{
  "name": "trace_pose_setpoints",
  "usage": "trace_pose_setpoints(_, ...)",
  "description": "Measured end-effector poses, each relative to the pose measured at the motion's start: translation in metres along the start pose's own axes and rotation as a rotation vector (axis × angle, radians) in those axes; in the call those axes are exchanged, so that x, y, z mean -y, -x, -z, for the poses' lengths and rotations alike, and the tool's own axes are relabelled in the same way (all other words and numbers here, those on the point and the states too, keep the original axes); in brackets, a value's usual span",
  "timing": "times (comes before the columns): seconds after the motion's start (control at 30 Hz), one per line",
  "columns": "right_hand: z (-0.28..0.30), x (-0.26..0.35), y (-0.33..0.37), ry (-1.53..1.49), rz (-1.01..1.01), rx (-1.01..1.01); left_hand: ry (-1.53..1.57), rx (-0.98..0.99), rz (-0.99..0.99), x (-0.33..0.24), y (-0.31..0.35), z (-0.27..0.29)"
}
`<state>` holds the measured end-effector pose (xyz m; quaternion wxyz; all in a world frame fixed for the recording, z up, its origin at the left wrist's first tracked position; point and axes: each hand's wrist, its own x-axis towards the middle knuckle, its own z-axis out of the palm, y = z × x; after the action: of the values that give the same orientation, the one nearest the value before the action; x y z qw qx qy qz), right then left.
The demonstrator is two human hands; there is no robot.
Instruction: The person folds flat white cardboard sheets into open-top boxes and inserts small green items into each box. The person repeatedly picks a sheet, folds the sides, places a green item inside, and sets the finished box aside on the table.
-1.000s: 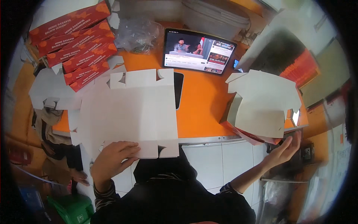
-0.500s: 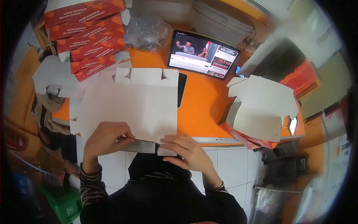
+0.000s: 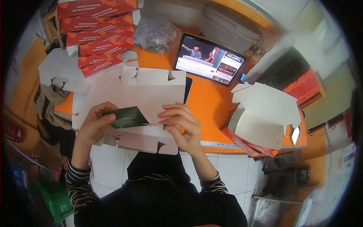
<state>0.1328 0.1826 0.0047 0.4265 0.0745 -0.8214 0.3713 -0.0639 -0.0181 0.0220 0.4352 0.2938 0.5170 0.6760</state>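
Head view: one sheet (image 3: 145,94) is worked above the front part of the table (image 3: 202,113), over a pile of similar sheets (image 3: 145,142). Its notched edge points away from the person, and its near edge faces the torso. It looks nearly square, so its long axis cannot be told. The raised flap (image 3: 128,116) on the near side has its long axis running left to right, dipping slightly to the right.

Containers: the box (image 3: 257,125) at the right stands with its lid leaning away and its white interior showing. The clear bag (image 3: 157,36) has contents too blurred to identify. The inside of the tub (image 3: 230,28) is not visible.

Condition: the sheet is white above; the flap shows a dark green face.

The left hand (image 3: 94,123) has thumb and fingers closed on the flap's left end. The right hand (image 3: 185,126) has fingers partly spread at the flap's right end; whether it grips cannot be told.
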Motion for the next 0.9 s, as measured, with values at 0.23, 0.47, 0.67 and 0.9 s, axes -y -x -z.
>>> trace_pose_setpoints(0.23, -0.027, 0.026, -0.035, -0.095, 0.270, 0.098, -0.137, -0.369, -0.198, 0.023, 0.025, -0.014)
trace_pose_setpoints(0.47, -0.060, 0.033, -0.039, 0.172, 0.210, -0.068, -0.525, -0.547, -0.590, 0.028, 0.022, -0.047)
trace_pose_setpoints(0.67, -0.048, 0.025, -0.047, 0.260, 0.083, -0.081, -0.402, -0.586, -0.600, 0.030, 0.010, -0.063)
trace_pose_setpoints(0.9, -0.050, 0.017, -0.043, 0.255, 0.063, -0.007, -0.453, -0.523, -0.595, 0.040, 0.004, -0.049)
